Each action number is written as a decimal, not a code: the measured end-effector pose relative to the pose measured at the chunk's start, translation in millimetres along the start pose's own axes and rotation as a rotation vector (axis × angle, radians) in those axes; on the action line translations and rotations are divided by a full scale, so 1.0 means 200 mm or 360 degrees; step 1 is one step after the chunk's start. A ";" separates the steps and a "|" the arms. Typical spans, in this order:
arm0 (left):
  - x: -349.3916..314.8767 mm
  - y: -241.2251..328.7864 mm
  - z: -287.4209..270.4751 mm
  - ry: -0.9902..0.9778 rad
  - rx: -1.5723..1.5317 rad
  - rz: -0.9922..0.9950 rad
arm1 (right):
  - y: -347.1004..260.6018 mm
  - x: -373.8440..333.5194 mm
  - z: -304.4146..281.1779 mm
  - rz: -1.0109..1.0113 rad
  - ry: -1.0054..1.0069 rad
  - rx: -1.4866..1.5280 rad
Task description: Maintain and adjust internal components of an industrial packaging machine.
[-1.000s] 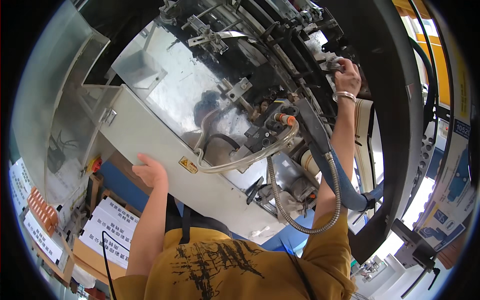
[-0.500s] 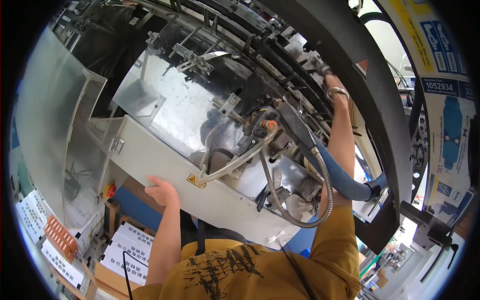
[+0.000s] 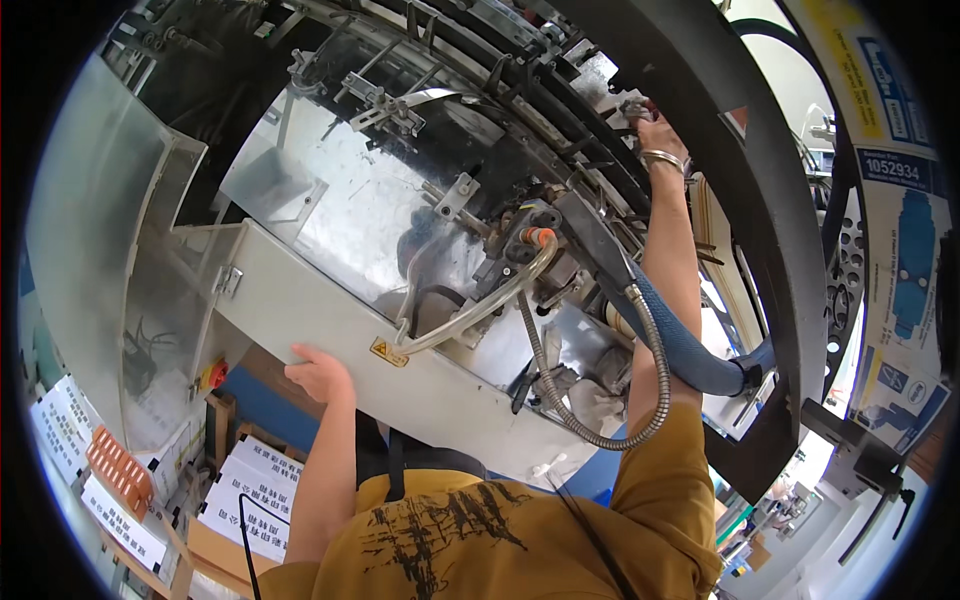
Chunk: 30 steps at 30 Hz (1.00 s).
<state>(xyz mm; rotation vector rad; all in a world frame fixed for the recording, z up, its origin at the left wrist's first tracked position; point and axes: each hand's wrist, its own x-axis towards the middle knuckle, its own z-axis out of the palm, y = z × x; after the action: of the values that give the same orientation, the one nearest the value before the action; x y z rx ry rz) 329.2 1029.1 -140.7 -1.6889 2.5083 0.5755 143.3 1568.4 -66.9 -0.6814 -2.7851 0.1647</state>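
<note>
My left hand (image 3: 322,374) is beside the lower edge of the long light-grey machine panel (image 3: 330,300), its fingers loosely stretched out and nothing visible in it. Whether it touches the panel I cannot tell. My right arm reaches far forward past a blue-sleeved hose (image 3: 690,365), with a metal bracelet (image 3: 664,158) at the wrist. At the far right of the machine, my right hand (image 3: 656,134) is closed around a small greyish thing (image 3: 634,108), too small and partly covered to name, close to the dark rails (image 3: 590,125).
A clear tube (image 3: 480,320) and a flexible metal conduit (image 3: 655,400) loop over the near side. The dark curved frame (image 3: 740,190) arches at my right. A clear guard (image 3: 90,230) stands left, above a red knob (image 3: 213,376). Cartons (image 3: 245,495) lie lower left.
My right hand has shifted slightly forward and left, and the greyish thing shows more plainly at its fingers. My left hand stays by the panel's edge. The view has shifted slightly.
</note>
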 end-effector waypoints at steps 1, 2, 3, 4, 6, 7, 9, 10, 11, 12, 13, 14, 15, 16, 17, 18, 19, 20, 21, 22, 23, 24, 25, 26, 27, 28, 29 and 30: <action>0.00 0.00 0.00 0.0004 0.0016 -0.0007 | -0.02 0.00 0.00 0.0052 -0.0090 0.0049; 0.00 -0.01 0.00 0.0007 0.0032 0.0019 | -0.02 -0.01 0.01 -0.0005 0.0148 -0.0014; 0.00 -0.01 0.01 0.0016 0.0049 0.0050 | -0.01 -0.03 0.00 0.0161 0.0070 -0.0071; 0.00 -0.02 0.01 0.0007 0.0065 0.0029 | 0.01 -0.05 0.00 0.0203 0.0039 -0.0010; 0.00 -0.02 0.01 0.0016 0.0040 0.0101 | 0.05 -0.09 -0.02 0.0209 0.0025 -0.0232; 0.01 -0.02 0.01 0.0020 0.0044 0.0083 | 0.05 -0.11 -0.03 0.0256 0.0072 -0.0255; 0.01 -0.02 0.01 0.0020 0.0049 0.0070 | 0.06 -0.14 -0.05 0.0237 0.0132 -0.0239; 0.01 -0.02 0.01 -0.0001 0.0038 0.0045 | 0.07 -0.14 -0.07 0.0344 0.0027 -0.0318; 0.00 -0.01 0.01 0.0021 0.0039 0.0064 | 0.09 -0.14 -0.08 0.0434 -0.0065 -0.0378; 0.00 -0.01 0.01 0.0054 0.0062 0.0092 | 0.12 -0.14 -0.09 0.0458 -0.0226 -0.0412; 0.00 -0.01 0.00 0.0036 0.0038 0.0084 | 0.16 -0.14 -0.10 0.0460 -0.0223 -0.0417; 0.01 -0.01 0.00 0.0014 0.0037 0.0062 | 0.21 -0.14 -0.10 0.0474 -0.0255 -0.0497; 0.01 -0.01 0.00 0.0000 0.0063 0.0039 | 0.26 -0.14 -0.10 0.0454 -0.0271 -0.0541; 0.01 -0.01 0.00 -0.0013 0.0030 0.0042 | 0.34 -0.16 -0.11 0.0442 -0.0181 -0.0609; 0.01 -0.01 0.00 -0.0040 0.0020 0.0038 | 0.41 -0.17 -0.12 0.0483 -0.0172 -0.0627; 0.01 0.00 0.00 -0.0050 0.0023 0.0049 | 0.50 -0.19 -0.15 0.0406 -0.0017 -0.0395; 0.01 0.00 0.00 -0.0082 0.0017 0.0048 | 0.58 -0.19 -0.19 0.0608 0.0037 -0.0230; 0.00 0.00 0.00 -0.0053 0.0046 0.0055 | 0.64 -0.20 -0.22 0.0972 0.0187 0.0149; 0.00 -0.01 0.00 -0.0041 0.0080 0.0056 | 0.70 -0.27 -0.25 0.0997 0.0189 0.0120; -0.01 -0.01 0.00 -0.0053 0.0087 0.0088 | 0.74 -0.35 -0.26 0.0730 0.0391 0.0360; -0.01 0.00 0.00 -0.0062 0.0090 0.0059 | 0.77 -0.39 -0.28 0.0468 0.0558 0.0518; -0.01 0.00 0.00 -0.0044 0.0101 0.0044 | 0.79 -0.42 -0.29 0.0447 0.0609 0.0594; -0.01 0.00 -0.01 -0.0065 0.0094 0.0039 | 0.79 -0.46 -0.30 0.0315 0.0639 0.0439; 0.00 0.01 -0.01 -0.0055 0.0105 0.0028 | 0.80 -0.49 -0.29 0.0182 0.0664 0.0289; 0.00 0.01 -0.01 -0.0049 0.0124 0.0011 | 0.80 -0.50 -0.28 0.0239 0.0603 0.0213; -0.01 0.01 -0.01 -0.0040 0.0119 0.0017 | 0.80 -0.52 -0.27 0.0053 0.0684 0.0143; -0.01 0.01 -0.01 -0.0028 0.0100 0.0023 | 0.80 -0.52 -0.25 0.0150 0.0384 -0.0074; -0.02 0.01 -0.02 -0.0019 0.0080 0.0030 | 0.81 -0.51 -0.23 0.0207 0.0141 -0.0281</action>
<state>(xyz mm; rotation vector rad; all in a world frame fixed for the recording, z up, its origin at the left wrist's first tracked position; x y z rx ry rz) 329.0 1031.6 -136.5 -1.6417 2.5107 0.5177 314.0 1666.1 -74.8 -0.8902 -2.6928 -0.0860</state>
